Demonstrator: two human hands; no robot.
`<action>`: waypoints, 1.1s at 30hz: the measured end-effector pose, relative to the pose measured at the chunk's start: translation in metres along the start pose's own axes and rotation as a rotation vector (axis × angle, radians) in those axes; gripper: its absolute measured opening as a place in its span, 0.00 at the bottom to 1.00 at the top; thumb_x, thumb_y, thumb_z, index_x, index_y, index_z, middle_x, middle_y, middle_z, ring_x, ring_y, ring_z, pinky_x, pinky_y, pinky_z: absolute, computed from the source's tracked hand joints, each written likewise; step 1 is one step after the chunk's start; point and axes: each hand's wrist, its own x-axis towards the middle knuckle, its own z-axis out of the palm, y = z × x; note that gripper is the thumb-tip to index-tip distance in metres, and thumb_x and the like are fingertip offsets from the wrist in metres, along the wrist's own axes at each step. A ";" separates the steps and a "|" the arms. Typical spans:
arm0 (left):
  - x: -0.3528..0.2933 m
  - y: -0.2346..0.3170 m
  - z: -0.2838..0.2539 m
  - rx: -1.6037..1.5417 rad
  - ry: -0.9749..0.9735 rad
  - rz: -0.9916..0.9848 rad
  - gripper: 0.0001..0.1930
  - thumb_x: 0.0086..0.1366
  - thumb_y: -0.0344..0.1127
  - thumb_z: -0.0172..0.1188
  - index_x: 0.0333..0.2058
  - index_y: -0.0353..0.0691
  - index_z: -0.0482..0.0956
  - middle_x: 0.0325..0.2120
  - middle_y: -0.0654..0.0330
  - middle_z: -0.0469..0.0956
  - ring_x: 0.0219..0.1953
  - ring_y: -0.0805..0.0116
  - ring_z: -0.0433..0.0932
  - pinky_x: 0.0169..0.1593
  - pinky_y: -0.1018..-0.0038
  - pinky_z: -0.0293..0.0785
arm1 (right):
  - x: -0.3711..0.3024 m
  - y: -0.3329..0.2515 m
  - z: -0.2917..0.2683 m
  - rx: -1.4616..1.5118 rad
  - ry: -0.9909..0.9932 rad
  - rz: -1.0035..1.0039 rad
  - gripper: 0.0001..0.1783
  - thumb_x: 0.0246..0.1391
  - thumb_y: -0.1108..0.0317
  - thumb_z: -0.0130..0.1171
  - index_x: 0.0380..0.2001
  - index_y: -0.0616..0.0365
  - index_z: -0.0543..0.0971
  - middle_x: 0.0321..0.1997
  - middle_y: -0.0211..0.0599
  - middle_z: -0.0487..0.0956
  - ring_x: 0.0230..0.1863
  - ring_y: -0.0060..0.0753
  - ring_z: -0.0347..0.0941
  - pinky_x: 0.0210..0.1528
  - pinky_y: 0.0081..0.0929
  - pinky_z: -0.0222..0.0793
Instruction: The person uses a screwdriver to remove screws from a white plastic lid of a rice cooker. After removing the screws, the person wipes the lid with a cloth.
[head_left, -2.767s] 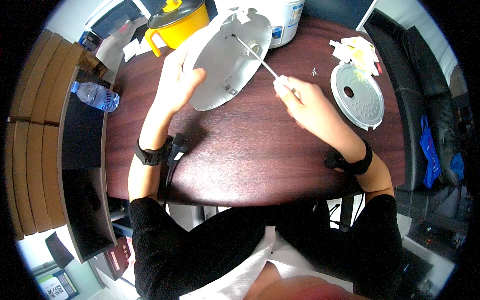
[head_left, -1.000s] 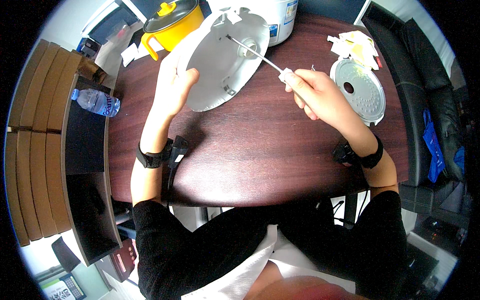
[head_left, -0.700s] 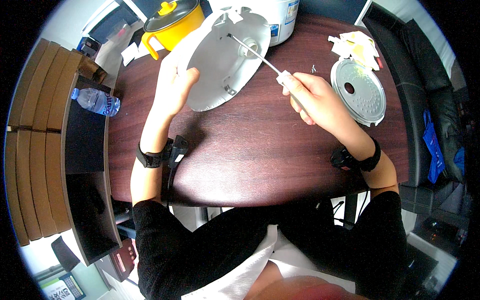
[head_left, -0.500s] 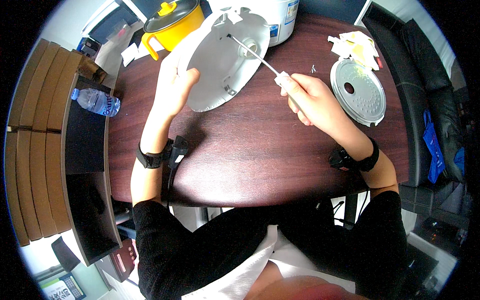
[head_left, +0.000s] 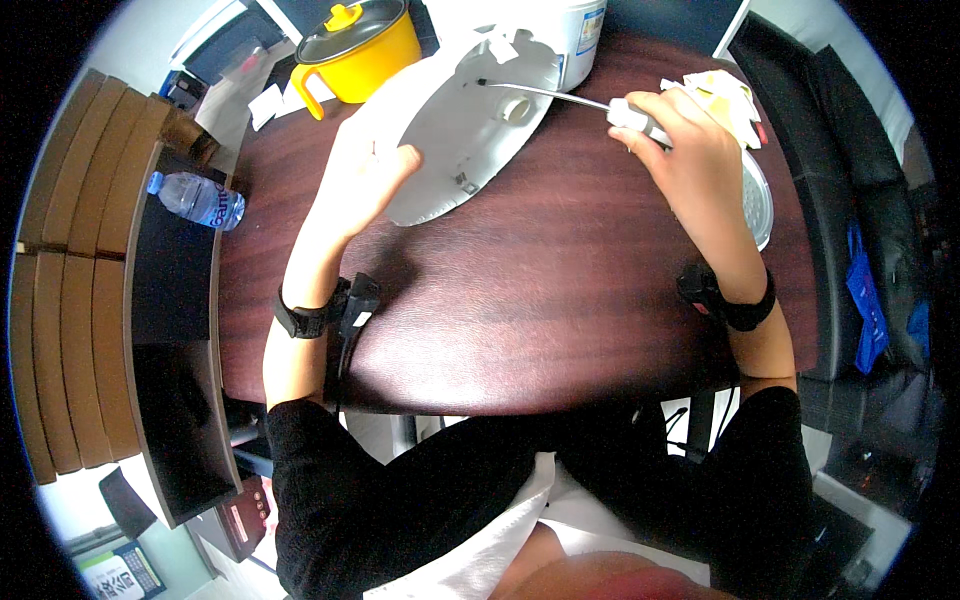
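Note:
My left hand (head_left: 370, 180) grips the near left rim of a white plastic dome-shaped cover (head_left: 445, 150), thumb on its inner side. The cover is tilted up, its hollow face turned to the right. In my right hand (head_left: 685, 150) is a screwdriver (head_left: 628, 116) with a pale handle, fingers wrapped round it. Its thin metal shaft runs left into the cover, and the tip meets a small dark spot near the upper part of the inner wall. A short round collar (head_left: 516, 108) stands inside the cover. Behind my right hand lies a grey perforated disc (head_left: 757, 205), mostly hidden.
At the back left stands a yellow pot (head_left: 365, 55) with a dark lid; a white bucket (head_left: 580, 40) stands behind the cover. Crumpled yellow-and-white wrapping (head_left: 735, 100) lies at the back right. A water bottle (head_left: 200, 200) rests on the shelf unit at the left.
My right hand has swung to the right and up, so the screwdriver now lies flatter and the disc is more covered. My left hand and the cover have shifted slightly right.

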 end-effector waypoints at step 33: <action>-0.004 -0.007 -0.004 -0.381 0.053 -0.274 0.34 0.53 0.45 0.53 0.56 0.30 0.63 0.43 0.59 0.70 0.43 0.73 0.67 0.48 0.79 0.62 | 0.001 0.014 -0.005 0.692 -0.648 0.572 0.15 0.57 0.58 0.55 0.32 0.61 0.72 0.20 0.34 0.73 0.20 0.24 0.71 0.21 0.22 0.65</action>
